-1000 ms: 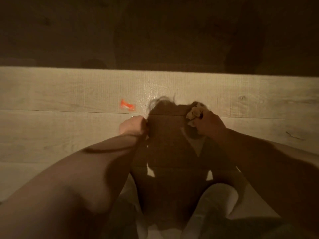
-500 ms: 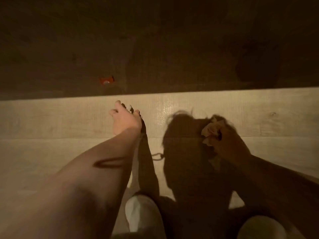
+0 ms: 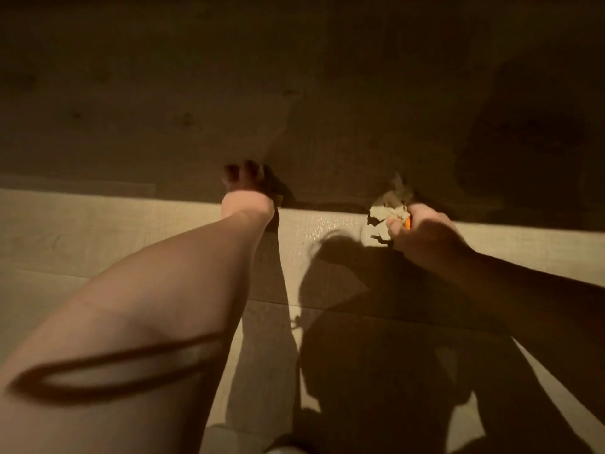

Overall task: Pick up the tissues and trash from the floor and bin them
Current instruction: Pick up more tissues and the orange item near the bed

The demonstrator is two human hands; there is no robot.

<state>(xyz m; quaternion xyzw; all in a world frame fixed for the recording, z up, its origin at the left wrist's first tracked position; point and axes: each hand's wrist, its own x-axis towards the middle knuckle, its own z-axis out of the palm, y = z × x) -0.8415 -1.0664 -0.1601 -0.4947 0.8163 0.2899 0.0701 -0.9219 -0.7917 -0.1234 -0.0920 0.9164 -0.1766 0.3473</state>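
Observation:
My right hand (image 3: 425, 237) is shut on a wad of crumpled tissues (image 3: 383, 214), held low over the floor at the right, and a sliver of orange (image 3: 407, 223) shows between the fingers. My left hand (image 3: 245, 188) reaches forward at the centre, just across the line where the lit floor meets the dark part. Its fingers curl downward in shadow, and what lies under them is hidden. The orange wrapper seen before on the floor does not show.
The near wooden floor (image 3: 98, 231) is lit and the far floor (image 3: 196, 93) lies in deep shadow. My own shadow (image 3: 360, 322) falls between my arms. A dark loop (image 3: 114, 371) crosses my left forearm.
My left hand has stretched further forward into the dark strip, where the orange wrapper lay, and that wrapper is no longer visible. My right hand with the tissues has shifted right and forward.

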